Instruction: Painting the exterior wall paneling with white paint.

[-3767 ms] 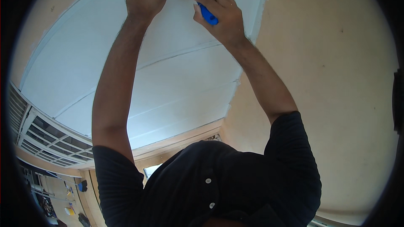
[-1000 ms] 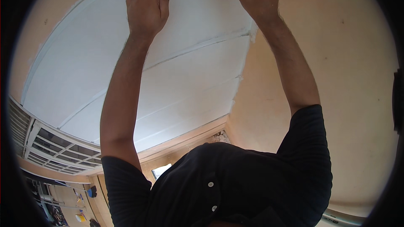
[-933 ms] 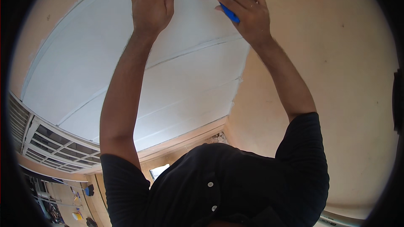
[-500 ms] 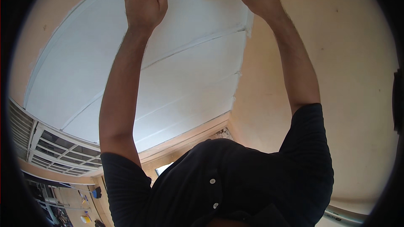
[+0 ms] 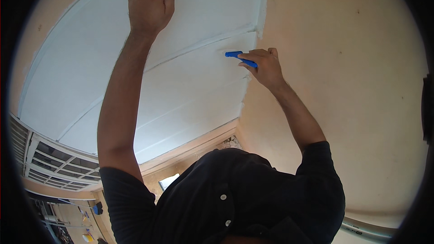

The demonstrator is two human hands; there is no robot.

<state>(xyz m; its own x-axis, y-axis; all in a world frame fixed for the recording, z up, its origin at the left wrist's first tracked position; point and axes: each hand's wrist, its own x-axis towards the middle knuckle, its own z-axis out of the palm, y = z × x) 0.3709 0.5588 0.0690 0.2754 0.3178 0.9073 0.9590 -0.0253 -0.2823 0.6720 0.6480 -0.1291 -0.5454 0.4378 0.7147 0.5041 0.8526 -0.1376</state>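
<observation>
My left hand [image 5: 149,0] is raised high, palm flat and fingers spread against a white paneled surface [image 5: 90,77]. My right hand [image 5: 264,65] grips a small blue scraper [image 5: 239,56], whose blade end touches the white surface near a raised seam line [image 5: 199,47]. The scraper sits close to the rough edge where the white surface meets a beige wall [image 5: 343,63]. My black buttoned shirt [image 5: 235,199] fills the lower middle of the view.
A white louvred window frame [image 5: 49,162] runs along the lower left. A wooden beam [image 5: 190,147] borders the white surface below. A small room with shelves and objects shows at the bottom left [image 5: 72,221]. A white pipe [image 5: 366,230] crosses the lower right.
My right hand has come down and back with the blue scraper, from the top of the white surface to the seam line. My left hand stays pressed flat in about the same place.
</observation>
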